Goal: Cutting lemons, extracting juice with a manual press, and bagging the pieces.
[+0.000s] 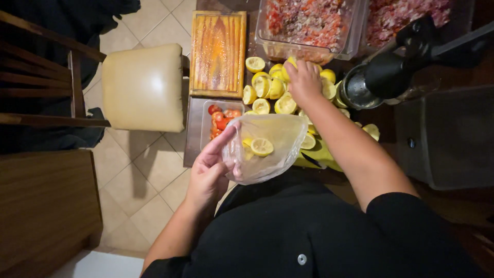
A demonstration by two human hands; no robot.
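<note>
Left hand pinches the clear plastic bag open; right hand, at one o'clock, closes on a squeezed lemon half pile.

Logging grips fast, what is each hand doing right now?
Left hand: closed on the rim of the clear plastic bag, holding it open.
Right hand: down on the pile of lemon halves, fingers curled; whether it grips one cannot be told.

Person's wearing a black short-sleeved top with a small round grey button on the front, forearms bare, no rings or watch showing.
</note>
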